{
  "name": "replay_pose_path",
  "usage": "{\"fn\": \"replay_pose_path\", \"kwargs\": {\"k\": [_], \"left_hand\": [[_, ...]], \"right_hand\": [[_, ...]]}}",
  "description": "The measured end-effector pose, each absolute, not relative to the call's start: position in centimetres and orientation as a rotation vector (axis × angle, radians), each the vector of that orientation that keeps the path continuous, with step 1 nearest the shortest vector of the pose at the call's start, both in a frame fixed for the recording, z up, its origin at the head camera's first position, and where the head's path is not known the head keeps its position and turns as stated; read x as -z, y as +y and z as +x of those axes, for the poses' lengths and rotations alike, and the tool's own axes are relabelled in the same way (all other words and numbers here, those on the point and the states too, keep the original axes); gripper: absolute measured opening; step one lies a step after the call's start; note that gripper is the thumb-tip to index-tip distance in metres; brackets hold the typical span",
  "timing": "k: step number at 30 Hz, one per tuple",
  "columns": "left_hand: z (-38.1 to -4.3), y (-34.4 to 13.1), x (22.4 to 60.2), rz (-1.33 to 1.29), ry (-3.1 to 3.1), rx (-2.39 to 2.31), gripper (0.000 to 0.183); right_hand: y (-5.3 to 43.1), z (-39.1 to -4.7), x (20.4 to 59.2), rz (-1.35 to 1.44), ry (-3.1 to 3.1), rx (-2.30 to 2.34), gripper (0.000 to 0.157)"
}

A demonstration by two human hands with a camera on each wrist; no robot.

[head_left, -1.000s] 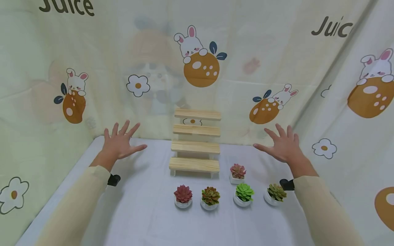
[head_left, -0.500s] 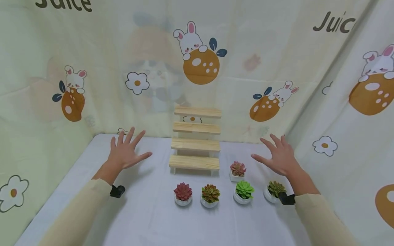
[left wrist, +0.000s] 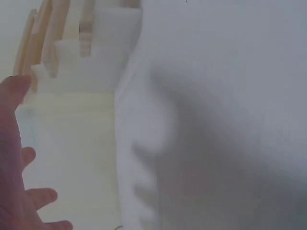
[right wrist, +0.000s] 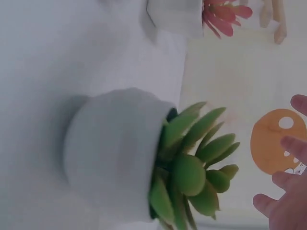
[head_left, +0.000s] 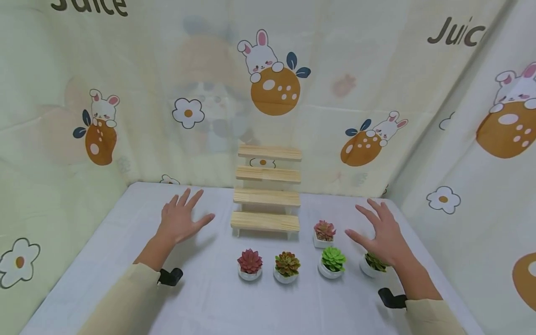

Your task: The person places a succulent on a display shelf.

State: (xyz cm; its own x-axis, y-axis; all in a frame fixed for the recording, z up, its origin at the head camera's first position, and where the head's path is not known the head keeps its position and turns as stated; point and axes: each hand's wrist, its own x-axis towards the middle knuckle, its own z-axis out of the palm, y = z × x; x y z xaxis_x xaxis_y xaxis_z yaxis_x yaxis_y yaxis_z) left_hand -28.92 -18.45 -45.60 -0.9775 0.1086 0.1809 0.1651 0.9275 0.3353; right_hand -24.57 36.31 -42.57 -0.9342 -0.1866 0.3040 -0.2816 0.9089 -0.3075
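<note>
My left hand (head_left: 180,222) hovers over the white cloth left of the wooden shelf (head_left: 265,197), fingers spread, holding nothing. In the left wrist view its thumb and fingertips show at the left edge, with its shadow on the cloth. My right hand (head_left: 385,235), also spread and holding nothing, is over the right side, partly covering a dark green potted succulent (head_left: 374,265). That succulent (right wrist: 192,167) fills the middle of the right wrist view in its round white pot. Nearest to its left are a bright green succulent (head_left: 332,261) and a pink one (head_left: 324,232) in a square pot.
A dark red succulent (head_left: 250,264) and a brownish-green succulent (head_left: 286,266) stand in white pots in front of the four-step shelf. A printed curtain (head_left: 310,130) hangs behind the table and along both sides. White cloth (head_left: 201,298) covers the table.
Both hands have come down lower over the table; the left has also shifted right. My right hand now overlaps the dark green succulent. The pots and shelf have stayed put.
</note>
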Motion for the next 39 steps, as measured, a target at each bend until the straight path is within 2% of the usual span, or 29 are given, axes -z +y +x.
{"fn": "replay_pose_path", "kwargs": {"k": [15, 22, 31, 39], "left_hand": [[-27.6, -14.9, 46.7, -0.081, -2.714, 1.368, 0.074], [-28.1, -13.3, 46.9, 0.013, -2.622, 1.799, 0.061], [-29.1, -12.5, 47.9, -0.009, -2.545, 2.089, 0.059], [-30.2, -12.0, 48.4, 0.006, -2.460, 2.323, 0.058]], "right_hand": [[35.5, -20.3, 45.7, 0.182, -2.673, -0.786, 0.077], [35.7, -18.6, 46.3, -0.007, -2.662, -0.949, 0.085], [36.0, -17.3, 47.2, -0.314, -2.674, -1.224, 0.097], [36.2, -17.0, 47.6, -0.413, -2.667, -1.381, 0.105]]}}
